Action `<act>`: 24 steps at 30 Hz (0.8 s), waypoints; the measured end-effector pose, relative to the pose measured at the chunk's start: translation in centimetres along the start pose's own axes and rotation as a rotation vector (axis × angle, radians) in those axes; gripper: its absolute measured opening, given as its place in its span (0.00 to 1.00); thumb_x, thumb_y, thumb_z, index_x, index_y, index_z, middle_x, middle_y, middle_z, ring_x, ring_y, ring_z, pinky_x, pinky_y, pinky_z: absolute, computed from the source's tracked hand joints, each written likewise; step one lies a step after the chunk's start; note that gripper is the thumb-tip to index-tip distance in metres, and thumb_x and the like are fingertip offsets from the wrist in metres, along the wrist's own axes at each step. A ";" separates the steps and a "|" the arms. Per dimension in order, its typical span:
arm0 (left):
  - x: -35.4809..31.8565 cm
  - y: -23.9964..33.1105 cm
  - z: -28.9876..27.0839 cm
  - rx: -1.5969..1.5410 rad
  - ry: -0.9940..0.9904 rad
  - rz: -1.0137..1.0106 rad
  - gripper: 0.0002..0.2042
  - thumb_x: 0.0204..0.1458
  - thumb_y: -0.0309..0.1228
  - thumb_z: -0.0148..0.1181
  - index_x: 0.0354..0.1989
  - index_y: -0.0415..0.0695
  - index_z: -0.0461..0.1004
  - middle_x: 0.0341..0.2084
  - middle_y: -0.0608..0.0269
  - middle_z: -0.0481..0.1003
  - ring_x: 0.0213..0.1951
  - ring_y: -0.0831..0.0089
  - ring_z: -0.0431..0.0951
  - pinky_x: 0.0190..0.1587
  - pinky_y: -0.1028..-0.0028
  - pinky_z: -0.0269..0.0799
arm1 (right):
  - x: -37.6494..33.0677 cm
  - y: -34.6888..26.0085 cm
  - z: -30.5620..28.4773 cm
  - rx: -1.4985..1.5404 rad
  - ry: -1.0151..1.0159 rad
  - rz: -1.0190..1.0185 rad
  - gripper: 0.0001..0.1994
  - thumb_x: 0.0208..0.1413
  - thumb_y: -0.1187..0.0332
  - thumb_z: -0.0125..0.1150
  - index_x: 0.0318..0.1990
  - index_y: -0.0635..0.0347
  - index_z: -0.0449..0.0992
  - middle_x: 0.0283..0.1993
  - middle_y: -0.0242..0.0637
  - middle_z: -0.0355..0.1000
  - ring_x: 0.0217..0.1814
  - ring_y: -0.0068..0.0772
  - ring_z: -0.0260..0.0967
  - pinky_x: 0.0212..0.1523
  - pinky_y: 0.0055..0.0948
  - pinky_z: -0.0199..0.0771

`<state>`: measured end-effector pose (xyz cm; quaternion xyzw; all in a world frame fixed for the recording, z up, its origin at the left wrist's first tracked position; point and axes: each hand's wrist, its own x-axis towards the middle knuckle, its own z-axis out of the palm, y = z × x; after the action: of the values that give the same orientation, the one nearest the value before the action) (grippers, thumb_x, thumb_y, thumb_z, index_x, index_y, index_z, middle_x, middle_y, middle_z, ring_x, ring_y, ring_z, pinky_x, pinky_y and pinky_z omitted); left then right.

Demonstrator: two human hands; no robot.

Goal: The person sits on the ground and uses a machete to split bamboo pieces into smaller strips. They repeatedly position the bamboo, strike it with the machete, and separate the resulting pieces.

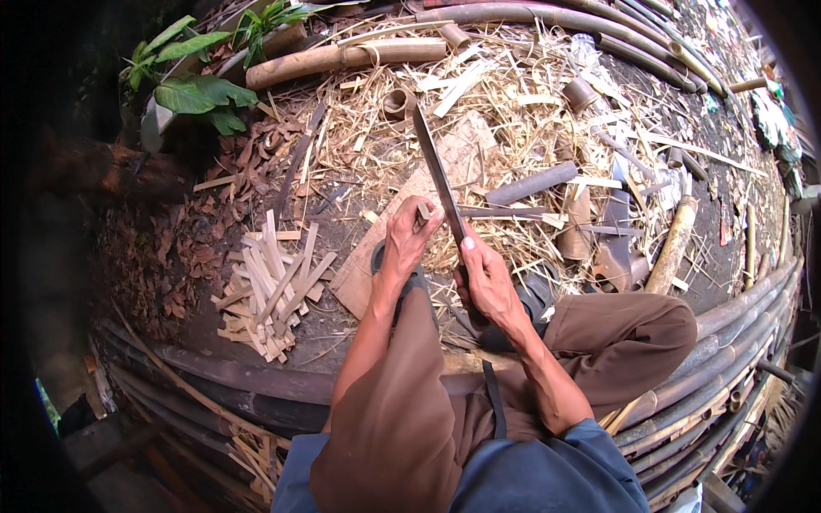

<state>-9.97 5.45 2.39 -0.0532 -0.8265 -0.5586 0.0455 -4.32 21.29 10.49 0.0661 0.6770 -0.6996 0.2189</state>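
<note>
My right hand [490,280] is wrapped round the handle of a long dark machete [435,158], its blade slanting up and away to the left. Just left of the blade, my left hand [409,235] grips a short piece of split bamboo [423,214], whose end shows between thumb and fingers. The blade passes close beside that piece; whether they touch I cannot tell. Beneath both hands lies a flat wooden board [410,201], partly covered with shavings. A pile of pale bamboo strips [272,286] lies on the ground to the left of my left forearm.
Bamboo shavings [522,98] litter the ground ahead. A grey bamboo tube [532,184], another blade [616,218] and a bamboo length [673,244] lie at right. Long bamboo poles [718,333] curve around my seat. Leafy plants [201,90] and a thick bamboo piece [342,58] stand far left.
</note>
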 end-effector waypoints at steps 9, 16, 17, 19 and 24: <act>-0.1 -0.6 0.0 -0.059 -0.106 0.045 0.11 0.50 0.26 0.61 0.37 0.40 0.64 0.25 0.55 0.64 0.29 0.58 0.67 0.34 0.63 0.64 | 0.7 -0.1 0.8 0.118 -0.002 0.164 0.23 0.69 0.52 0.37 0.65 0.48 0.63 0.19 0.25 0.58 0.16 0.16 0.55 0.15 0.20 0.57; -0.3 -1.1 -0.1 -0.051 -0.126 0.099 0.12 0.50 0.27 0.60 0.41 0.40 0.66 0.28 0.53 0.67 0.32 0.55 0.70 0.37 0.60 0.66 | 0.8 0.0 1.0 0.149 -0.030 0.162 0.23 0.69 0.52 0.37 0.66 0.49 0.62 0.18 0.26 0.58 0.16 0.17 0.55 0.15 0.20 0.59; -0.3 -0.9 -0.1 -0.060 -0.124 0.099 0.13 0.50 0.27 0.60 0.42 0.40 0.66 0.29 0.52 0.67 0.33 0.54 0.71 0.38 0.60 0.66 | 0.6 -0.1 0.9 0.150 -0.030 0.169 0.23 0.69 0.51 0.37 0.66 0.49 0.62 0.18 0.26 0.58 0.16 0.17 0.55 0.15 0.20 0.59; -0.2 -0.1 -0.1 -0.078 -0.119 0.100 0.14 0.51 0.28 0.59 0.44 0.40 0.66 0.31 0.51 0.69 0.34 0.52 0.72 0.39 0.60 0.67 | 0.6 0.0 0.8 0.156 -0.029 0.181 0.23 0.69 0.51 0.37 0.66 0.49 0.61 0.18 0.26 0.58 0.15 0.17 0.55 0.15 0.21 0.59; -0.4 -1.0 0.1 -0.079 -0.111 0.083 0.15 0.51 0.29 0.59 0.45 0.40 0.66 0.32 0.50 0.69 0.35 0.50 0.72 0.40 0.59 0.67 | 0.8 0.3 0.7 0.118 -0.032 0.157 0.24 0.69 0.51 0.37 0.67 0.49 0.61 0.18 0.26 0.59 0.16 0.17 0.56 0.15 0.21 0.59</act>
<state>-9.70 5.18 1.40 -0.1200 -0.8022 -0.5845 0.0205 -4.77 20.46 10.00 0.1203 0.6237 -0.7200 0.2796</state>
